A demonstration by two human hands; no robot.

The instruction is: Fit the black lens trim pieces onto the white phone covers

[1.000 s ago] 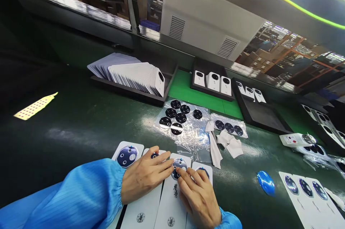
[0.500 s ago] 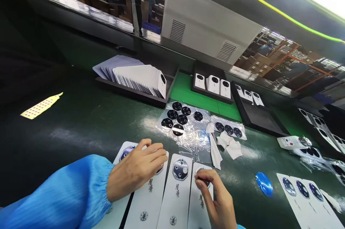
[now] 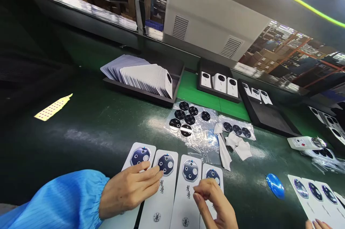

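Side by side in front of me lie several white panels with rounded ends, like phone back covers. Each carries a dark octagonal plate with round holes and printed characters. My left hand (image 3: pixel 132 188) rests with its fingers outstretched over the two leftmost panels, its fingertips just below the plate (image 3: pixel 165 164) of the second. My right hand (image 3: pixel 215 204) is over the rightmost panel (image 3: pixel 219 169), thumb and forefinger brought together in a pinch. Anything between those fingertips is too small to make out. Near them is the third panel (image 3: pixel 181 204).
A black tray (image 3: pixel 140 93) holds fanned white panels. Clear film (image 3: pixel 201 143) with black discs and crumpled white cloths (image 3: pixel 239 146) lie ahead. To the right are a blue disc (image 3: pixel 275 186), more panels (image 3: pixel 309 204), a bottle (image 3: pixel 300 143) and another person's hand (image 3: pixel 318 224).
My left hand has drawn back to the left, uncovering the plates. My right hand has moved down off the rightmost plate. Another person's fingers have appeared at lower right. The view has shifted slightly.
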